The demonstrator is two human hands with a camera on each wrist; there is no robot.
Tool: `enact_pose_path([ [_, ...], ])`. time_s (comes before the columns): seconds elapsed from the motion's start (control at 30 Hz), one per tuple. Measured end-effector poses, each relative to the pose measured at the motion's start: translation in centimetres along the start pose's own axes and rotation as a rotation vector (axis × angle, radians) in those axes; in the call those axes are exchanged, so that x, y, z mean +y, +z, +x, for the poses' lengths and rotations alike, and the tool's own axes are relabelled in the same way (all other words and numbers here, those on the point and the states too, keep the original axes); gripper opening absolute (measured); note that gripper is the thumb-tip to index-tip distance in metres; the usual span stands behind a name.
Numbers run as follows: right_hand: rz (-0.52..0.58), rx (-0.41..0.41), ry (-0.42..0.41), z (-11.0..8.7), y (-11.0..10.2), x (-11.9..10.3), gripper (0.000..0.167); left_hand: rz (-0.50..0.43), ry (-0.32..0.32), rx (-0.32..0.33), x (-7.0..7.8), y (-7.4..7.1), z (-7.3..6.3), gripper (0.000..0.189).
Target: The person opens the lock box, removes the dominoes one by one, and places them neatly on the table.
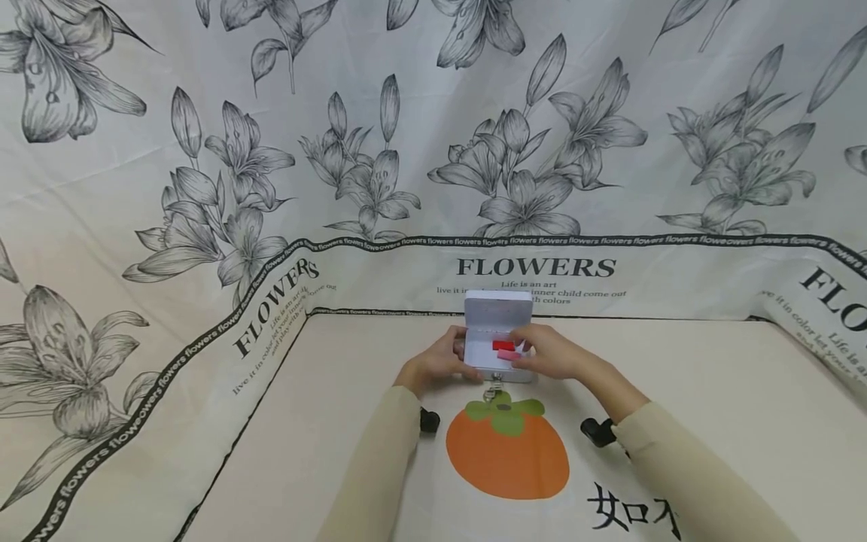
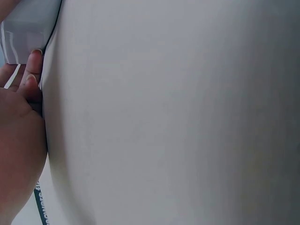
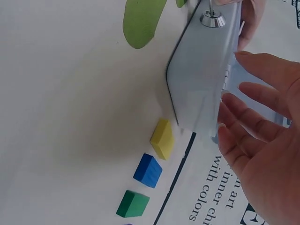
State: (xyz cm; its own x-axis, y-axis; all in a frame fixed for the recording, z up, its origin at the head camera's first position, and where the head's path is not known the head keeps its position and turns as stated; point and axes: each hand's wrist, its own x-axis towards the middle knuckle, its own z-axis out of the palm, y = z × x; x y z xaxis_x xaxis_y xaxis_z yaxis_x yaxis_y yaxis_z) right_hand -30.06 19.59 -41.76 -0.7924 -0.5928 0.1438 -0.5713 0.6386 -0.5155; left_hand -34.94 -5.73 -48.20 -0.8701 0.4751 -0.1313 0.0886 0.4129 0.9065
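Note:
A small pale metallic box (image 1: 497,374) stands with its hinged lid (image 1: 498,310) raised at the back of the table. Inside it show a red block (image 1: 503,345) and a pink block (image 1: 508,355). My left hand (image 1: 443,356) holds the box's left side; in the left wrist view its fingertips (image 2: 35,58) touch the box corner. Over the right part of the box is my right hand (image 1: 549,352), its fingers loosely bent and spread in the right wrist view, with nothing seen between them. A silver clasp (image 3: 213,18) sits on the box's front.
Beside the box, a yellow block (image 3: 163,139), a blue block (image 3: 148,170) and a green block (image 3: 133,204) stand in a row. The cloth bears an orange persimmon print (image 1: 508,463). A flower-printed curtain (image 1: 379,271) hangs behind the table.

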Motion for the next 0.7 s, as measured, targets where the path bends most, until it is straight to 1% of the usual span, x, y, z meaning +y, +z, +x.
enact_pose_path([
  [0.17, -0.051, -0.024, 0.038, 1.1, 0.6, 0.3, 0.036, 0.016, -0.002, 0.006, 0.3, -0.1, 0.0, 0.096],
  [0.27, -0.1, -0.036, 0.057, 1.8, 0.8, 0.3, 0.036, 0.023, 0.003, 0.01, 0.6, -0.1, -0.1, 0.097],
  [0.37, -0.149, -0.051, 0.063, 2.4, 1.1, 0.3, 0.031, 0.029, 0.009, 0.013, 0.7, -0.1, -0.1, 0.098],
  [0.43, -0.16, -0.061, 0.057, 2.6, 1.2, 0.3, 0.029, 0.025, 0.01, 0.014, 0.7, -0.1, -0.2, 0.098],
  [0.53, -0.135, -0.076, 0.045, 2.8, 1.4, 0.4, 0.026, 0.015, 0.007, 0.012, 0.4, -0.1, -0.1, 0.097],
  [0.7, -0.087, -0.097, 0.038, 3.0, 1.6, 1.0, 0.028, 0.002, 0.015, 0.003, -0.1, -0.1, 0.2, 0.096],
])
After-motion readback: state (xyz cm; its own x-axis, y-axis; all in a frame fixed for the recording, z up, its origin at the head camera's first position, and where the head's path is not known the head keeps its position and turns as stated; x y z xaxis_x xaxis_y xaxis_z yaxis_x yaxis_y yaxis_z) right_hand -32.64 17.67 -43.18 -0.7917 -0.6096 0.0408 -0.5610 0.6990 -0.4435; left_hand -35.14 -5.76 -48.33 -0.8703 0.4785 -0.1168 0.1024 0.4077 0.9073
